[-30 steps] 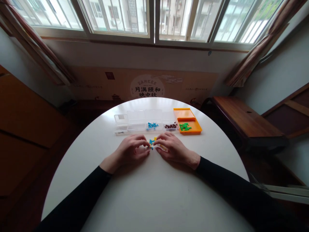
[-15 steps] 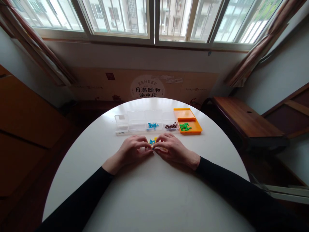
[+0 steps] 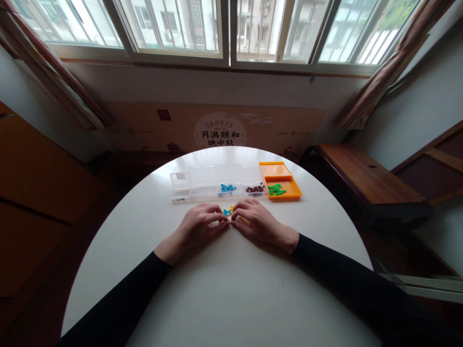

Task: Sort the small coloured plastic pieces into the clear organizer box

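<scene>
Before us we have a white, rounded tabletop [image 3: 231,289], with a barred window [image 3: 173,24] at the far side, a printed tan panel [image 3: 133,120] below it, a wooden bench [image 3: 358,178] to the right and a brown cabinet [image 3: 32,164] to the left. We count two curtains [image 3: 54,77], one orange box [image 3: 287,197] and, left of it, what look like four clear compartments [image 3: 203,176]. Three heaps lie in these, too crowded for us to count: blue pieces [image 3: 227,188], brown pieces [image 3: 255,188] and, in the orange box, green pieces [image 3: 277,189]. Nearer, blue and yellow pieces [image 3: 227,212] lie between the left hand [image 3: 202,222] and the right hand [image 3: 256,219]. Both hands' fingers curl, tips nearly meeting their thumbs; we cannot tell whether either grips a piece.
</scene>
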